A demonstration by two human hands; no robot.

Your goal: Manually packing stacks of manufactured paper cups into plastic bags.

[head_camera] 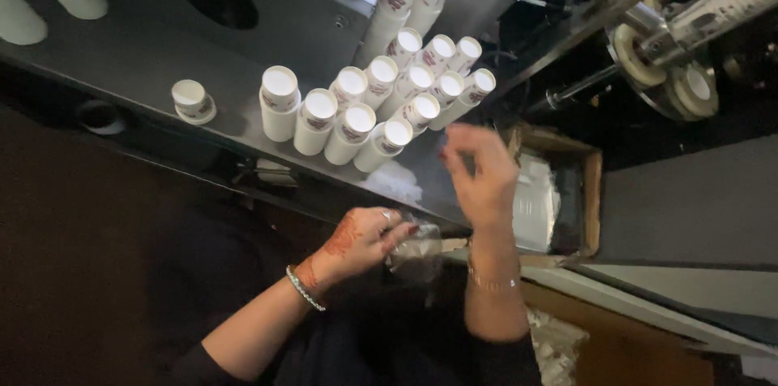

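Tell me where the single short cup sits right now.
In the head view, the short cup stands alone on the metal table, left of the cup stacks and far from both hands.

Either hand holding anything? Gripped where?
The left hand pinches a clear plastic bag at its upper edge between its fingers. The right hand is raised, blurred and open, holding nothing, just below the stacks of white paper cups.
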